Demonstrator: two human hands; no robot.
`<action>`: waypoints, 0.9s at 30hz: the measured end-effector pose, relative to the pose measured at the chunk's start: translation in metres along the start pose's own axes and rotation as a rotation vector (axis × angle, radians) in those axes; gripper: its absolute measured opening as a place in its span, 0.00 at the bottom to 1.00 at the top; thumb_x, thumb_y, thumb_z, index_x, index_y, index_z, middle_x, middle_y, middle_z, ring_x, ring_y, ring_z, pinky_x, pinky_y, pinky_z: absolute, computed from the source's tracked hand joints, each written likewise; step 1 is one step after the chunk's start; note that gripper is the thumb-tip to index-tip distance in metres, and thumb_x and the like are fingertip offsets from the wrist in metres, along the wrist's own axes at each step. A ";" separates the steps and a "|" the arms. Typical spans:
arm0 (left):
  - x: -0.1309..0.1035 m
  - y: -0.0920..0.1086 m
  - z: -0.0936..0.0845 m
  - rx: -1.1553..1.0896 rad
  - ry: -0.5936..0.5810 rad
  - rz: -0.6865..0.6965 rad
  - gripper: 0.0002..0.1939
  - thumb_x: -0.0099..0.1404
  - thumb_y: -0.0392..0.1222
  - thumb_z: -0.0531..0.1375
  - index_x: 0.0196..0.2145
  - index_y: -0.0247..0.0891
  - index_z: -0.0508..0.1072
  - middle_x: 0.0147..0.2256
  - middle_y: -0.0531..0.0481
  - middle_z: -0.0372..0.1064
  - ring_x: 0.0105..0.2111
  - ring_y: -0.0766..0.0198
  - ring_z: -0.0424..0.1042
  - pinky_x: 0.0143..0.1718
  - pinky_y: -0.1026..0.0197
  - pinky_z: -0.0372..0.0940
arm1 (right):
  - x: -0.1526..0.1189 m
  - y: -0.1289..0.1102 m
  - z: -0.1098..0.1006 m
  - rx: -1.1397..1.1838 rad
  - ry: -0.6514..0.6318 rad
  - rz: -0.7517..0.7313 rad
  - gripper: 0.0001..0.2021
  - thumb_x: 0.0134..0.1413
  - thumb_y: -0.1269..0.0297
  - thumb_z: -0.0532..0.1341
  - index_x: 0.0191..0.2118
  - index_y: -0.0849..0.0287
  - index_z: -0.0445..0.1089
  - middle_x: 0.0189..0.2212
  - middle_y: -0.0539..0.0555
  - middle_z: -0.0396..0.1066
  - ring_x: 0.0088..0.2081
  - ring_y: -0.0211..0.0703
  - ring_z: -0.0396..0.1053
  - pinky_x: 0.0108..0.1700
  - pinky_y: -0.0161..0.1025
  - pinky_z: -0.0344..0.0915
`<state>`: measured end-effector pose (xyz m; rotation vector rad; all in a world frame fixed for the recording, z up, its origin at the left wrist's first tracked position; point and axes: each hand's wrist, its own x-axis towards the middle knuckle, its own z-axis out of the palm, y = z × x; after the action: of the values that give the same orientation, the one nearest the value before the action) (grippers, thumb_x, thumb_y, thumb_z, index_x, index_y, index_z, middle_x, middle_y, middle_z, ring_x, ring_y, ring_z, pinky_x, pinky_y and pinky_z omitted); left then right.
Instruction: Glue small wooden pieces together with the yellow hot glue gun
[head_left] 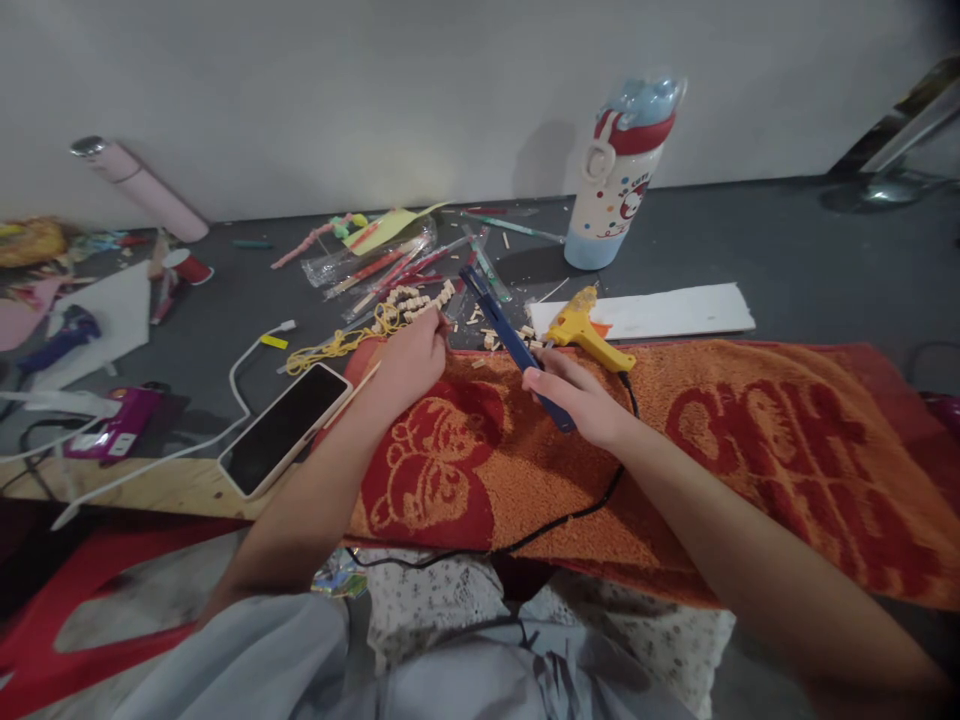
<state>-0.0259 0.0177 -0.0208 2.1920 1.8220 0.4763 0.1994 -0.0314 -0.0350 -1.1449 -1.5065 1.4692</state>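
My right hand (574, 390) is closed around a long, flat blue utility knife (510, 340), which slants up to the left above the towel. My left hand (422, 350) is at the towel's far edge with its fingers pinched together. What they hold, if anything, is too small to make out. Just beyond it lies a cluster of small pale wooden pieces (416, 302), with a bundle of yellow cord (330, 347) to the left. Short cut wooden bits (491, 341) are scattered between my hands. A yellow hot glue gun (592, 335) rests beyond my right hand.
An orange and red towel (570, 480) covers the front of the dark table. A phone (286, 430) and white cable (236, 375) lie left. Behind stand a cartoon bottle (619, 185) and a white board (675, 311); a pink flask (142, 188) leans at the back left.
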 end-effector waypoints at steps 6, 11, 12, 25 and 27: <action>-0.001 0.001 -0.001 0.016 0.030 0.025 0.17 0.66 0.37 0.44 0.46 0.37 0.69 0.38 0.43 0.74 0.38 0.55 0.73 0.43 0.53 0.65 | 0.000 0.001 0.001 0.027 0.002 0.020 0.18 0.52 0.45 0.60 0.35 0.55 0.66 0.28 0.50 0.60 0.31 0.41 0.58 0.33 0.39 0.58; -0.002 0.002 -0.004 0.052 0.027 0.030 0.18 0.66 0.38 0.44 0.44 0.38 0.71 0.40 0.43 0.74 0.41 0.54 0.73 0.43 0.54 0.65 | 0.000 0.003 0.001 0.023 0.010 0.026 0.18 0.51 0.44 0.60 0.36 0.55 0.66 0.29 0.50 0.61 0.32 0.41 0.59 0.34 0.39 0.59; -0.002 0.003 -0.005 0.058 0.025 0.027 0.18 0.66 0.39 0.44 0.44 0.38 0.71 0.40 0.43 0.75 0.41 0.54 0.73 0.42 0.54 0.65 | 0.000 0.003 0.001 0.021 0.010 0.027 0.18 0.51 0.44 0.60 0.36 0.55 0.66 0.29 0.50 0.61 0.32 0.41 0.59 0.34 0.39 0.59; -0.001 -0.009 -0.015 0.269 -0.236 0.110 0.23 0.58 0.38 0.51 0.50 0.38 0.75 0.43 0.42 0.78 0.42 0.51 0.76 0.42 0.56 0.67 | -0.001 0.001 0.001 0.009 0.001 0.000 0.18 0.52 0.44 0.59 0.31 0.55 0.63 0.26 0.48 0.58 0.29 0.39 0.56 0.32 0.39 0.55; -0.001 -0.007 -0.016 0.280 -0.222 0.085 0.23 0.59 0.38 0.50 0.49 0.37 0.75 0.43 0.41 0.78 0.41 0.50 0.75 0.41 0.55 0.67 | -0.001 0.001 0.000 0.012 0.001 0.012 0.18 0.52 0.43 0.60 0.31 0.55 0.63 0.26 0.48 0.57 0.29 0.39 0.56 0.31 0.38 0.55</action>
<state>-0.0387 0.0182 -0.0094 2.3968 1.7700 -0.0117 0.1993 -0.0324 -0.0363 -1.1499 -1.4909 1.4835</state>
